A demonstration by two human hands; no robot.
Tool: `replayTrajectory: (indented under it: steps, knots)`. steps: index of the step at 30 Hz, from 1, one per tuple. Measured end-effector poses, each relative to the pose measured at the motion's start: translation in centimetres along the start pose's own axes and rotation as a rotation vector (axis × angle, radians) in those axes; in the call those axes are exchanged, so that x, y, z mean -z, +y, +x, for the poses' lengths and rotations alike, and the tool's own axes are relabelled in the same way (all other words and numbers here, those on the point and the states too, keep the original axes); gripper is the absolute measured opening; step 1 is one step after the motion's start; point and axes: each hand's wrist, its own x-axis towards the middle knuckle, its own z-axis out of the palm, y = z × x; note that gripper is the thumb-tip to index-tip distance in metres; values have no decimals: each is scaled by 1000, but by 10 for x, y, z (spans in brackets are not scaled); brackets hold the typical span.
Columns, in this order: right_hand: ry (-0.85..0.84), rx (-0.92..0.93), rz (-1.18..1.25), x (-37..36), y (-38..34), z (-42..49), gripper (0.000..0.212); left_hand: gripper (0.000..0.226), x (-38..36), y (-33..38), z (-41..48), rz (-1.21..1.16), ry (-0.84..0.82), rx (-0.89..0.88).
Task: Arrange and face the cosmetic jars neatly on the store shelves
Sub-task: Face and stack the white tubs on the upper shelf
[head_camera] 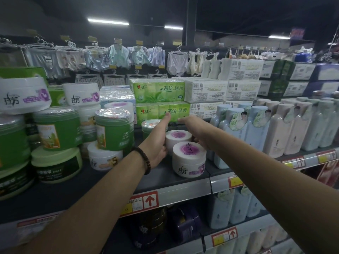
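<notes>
Head view: a two-sided clasp for alignment

From either side, the left hand (157,143) and right hand (194,129) clasp the round white plastic jar (178,138) on the dark metal shelf (113,180), probably to line it up behind the matching front jar (189,158).

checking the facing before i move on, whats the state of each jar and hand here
rear white jar: upright, lid on, held from both sides
front white jar: upright, lid on, label forward, untouched
green jar: upright, stacked on a white jar marked 5
left hand: grips rear white jar, thumb up
right hand: grips rear white jar's right side
</notes>
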Motion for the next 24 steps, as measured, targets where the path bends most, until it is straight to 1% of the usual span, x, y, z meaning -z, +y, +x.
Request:
replayTrajectory:
  steps: [5,11,15,16,19,21,23,24]
  knots:
    - [-10,26,-56,-1,-1,1,57,56,3,-4,5,44,0,8]
    - [-37,17,-73,1,-6,-4,61,55,5,-5,8,82,6,-5]
    - [-37,19,-90,1,-8,-8,60,58,4,-4,6,104,32,-17]
    - [-34,22,-93,2,-8,-9,59,56,5,-5,7,120,47,-15]
    - [-18,84,-138,3,-12,-11,51,49,5,-3,3,141,112,4]
    - [3,158,-218,2,-16,-10,39,56,12,-4,8,134,138,17]
    - [30,202,-203,0,-20,-6,29,63,20,-5,15,124,181,14]
    - [40,226,-192,-1,-21,-2,28,64,23,-6,20,115,207,19]
